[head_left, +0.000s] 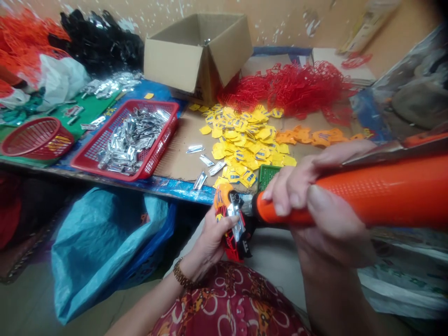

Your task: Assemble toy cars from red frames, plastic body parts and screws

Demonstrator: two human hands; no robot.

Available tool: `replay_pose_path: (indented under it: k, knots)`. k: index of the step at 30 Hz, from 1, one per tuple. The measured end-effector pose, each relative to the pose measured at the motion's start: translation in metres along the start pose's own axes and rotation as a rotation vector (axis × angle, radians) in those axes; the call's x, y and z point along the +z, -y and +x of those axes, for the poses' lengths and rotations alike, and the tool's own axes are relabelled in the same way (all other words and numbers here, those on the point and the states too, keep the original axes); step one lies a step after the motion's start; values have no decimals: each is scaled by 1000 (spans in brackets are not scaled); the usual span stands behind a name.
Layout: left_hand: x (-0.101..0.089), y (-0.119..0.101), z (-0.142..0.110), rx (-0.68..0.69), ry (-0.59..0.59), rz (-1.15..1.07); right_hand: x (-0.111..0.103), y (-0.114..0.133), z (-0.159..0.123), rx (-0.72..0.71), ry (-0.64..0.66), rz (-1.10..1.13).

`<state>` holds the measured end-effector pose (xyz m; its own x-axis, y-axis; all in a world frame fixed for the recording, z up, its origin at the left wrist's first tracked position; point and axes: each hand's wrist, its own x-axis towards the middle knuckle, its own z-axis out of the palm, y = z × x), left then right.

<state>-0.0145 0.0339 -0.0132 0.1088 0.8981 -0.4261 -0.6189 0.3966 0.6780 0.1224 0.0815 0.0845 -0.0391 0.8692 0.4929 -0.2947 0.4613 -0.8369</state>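
Note:
My left hand (209,238) is closed around a small toy assembly (235,224) of orange, silver, black and red plastic parts, held over my lap. In my right hand (324,205) is an orange electric screwdriver (392,189), its fingers wrapped round the body near the front. The driver's tip points left and meets the black part of the assembly; the exact contact is too small to make out. Just beyond the hands, a heap of yellow plastic pieces (241,140) lies on cardboard, with several loose silver parts (206,161) beside it.
A red basket (171,135) holds silver parts, and a round red basket (35,122) stands farther left. Behind are an open carton (171,63), red frames (290,88) and black parts (101,44). Orange pieces (315,136) and a green basket (268,175) lie nearby. A blue bag (94,252) hangs below the table edge.

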Motion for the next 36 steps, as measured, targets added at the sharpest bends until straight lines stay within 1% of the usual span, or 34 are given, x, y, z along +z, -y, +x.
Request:
replay_pose_path:
  k: [2,3,6,8,11,13,17,22,27,30,32,33,36]
  knots:
    - [-2,-1,0,-30,51,-17,0,2,4,-12,13,33]
    - [-3,-2,0,-46,73,-27,0,5,6,-10,-10,60]
    - [-7,-3,0,-93,108,-74,-2,13,11,26,-147,138]
    - [-11,-3,0,-110,106,-108,-6,18,14,38,-181,172]
    - [-15,-2,0,-129,101,-150,-12,21,15,27,-161,178]
    - [-16,-2,0,-151,119,-165,-13,20,16,26,-175,162]
    - [-16,-3,-1,-180,179,-143,-9,17,15,56,-210,147]
    - [-19,-4,0,-187,226,-150,-9,11,15,54,-186,119]
    - [-27,-3,-1,-187,340,-198,-20,-2,13,90,-169,41]
    - [-31,1,-9,-207,379,-207,-23,-9,16,160,-146,-8]
    - [-34,5,-17,-216,369,-225,-24,-13,19,204,-144,-54]
    - [-37,7,-21,-235,362,-235,-24,-14,22,222,-150,-74]
    - [-47,13,-32,-356,385,-270,-24,-17,29,235,-162,-96]
